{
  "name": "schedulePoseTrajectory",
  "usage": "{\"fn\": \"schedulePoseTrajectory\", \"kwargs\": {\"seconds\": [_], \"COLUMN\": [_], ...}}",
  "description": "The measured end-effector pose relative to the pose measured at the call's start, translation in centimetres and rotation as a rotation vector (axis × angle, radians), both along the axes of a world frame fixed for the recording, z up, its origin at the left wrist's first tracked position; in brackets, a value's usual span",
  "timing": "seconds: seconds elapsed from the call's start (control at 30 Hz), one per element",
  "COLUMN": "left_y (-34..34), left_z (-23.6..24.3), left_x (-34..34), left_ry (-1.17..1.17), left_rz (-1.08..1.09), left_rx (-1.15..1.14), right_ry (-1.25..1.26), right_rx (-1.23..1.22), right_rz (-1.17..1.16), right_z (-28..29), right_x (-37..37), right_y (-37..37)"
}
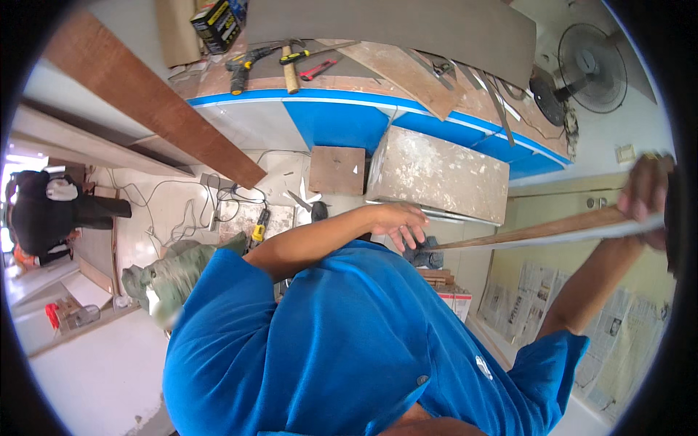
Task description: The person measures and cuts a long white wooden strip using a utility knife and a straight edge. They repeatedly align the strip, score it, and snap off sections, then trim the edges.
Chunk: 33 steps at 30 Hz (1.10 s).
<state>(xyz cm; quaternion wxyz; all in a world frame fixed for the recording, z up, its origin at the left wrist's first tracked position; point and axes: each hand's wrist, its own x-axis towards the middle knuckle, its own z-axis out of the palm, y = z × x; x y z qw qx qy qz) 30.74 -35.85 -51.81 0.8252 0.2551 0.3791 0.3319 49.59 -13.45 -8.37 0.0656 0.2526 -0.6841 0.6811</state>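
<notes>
My right hand (646, 190) is wrapped round the end of a long, narrow wooden board (538, 231) at the far right. The board has a brown face and a white lower edge, and it slants down toward the middle. My left hand (401, 224) is in front of my chest with fingers apart and nothing in it. Its fingertips are close to the board's far end, though I cannot tell whether they touch. Below them lies a dark grey bundle (427, 254), partly hidden by my blue shirt.
A blue-fronted counter (334, 125) holds a drill (246, 67), a hammer (290, 71), a red utility knife (318, 70) and board offcuts. A paint-spotted box (442, 174) stands before it. A brown plank (160, 98) leans at left. Cables cross the floor; a fan (590, 67) stands right.
</notes>
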Motion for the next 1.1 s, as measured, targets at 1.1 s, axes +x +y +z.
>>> {"fn": "schedulePoseTrajectory", "kwargs": {"seconds": [1.1], "left_y": [-16.4], "left_z": [25.9], "left_x": [-19.0], "left_ry": [1.326], "left_rz": [1.546], "left_rx": [0.848], "right_ry": [-0.751], "right_rx": [-0.486], "right_rz": [0.381], "right_z": [-35.7], "right_x": [-26.9], "right_y": [-13.1]}}
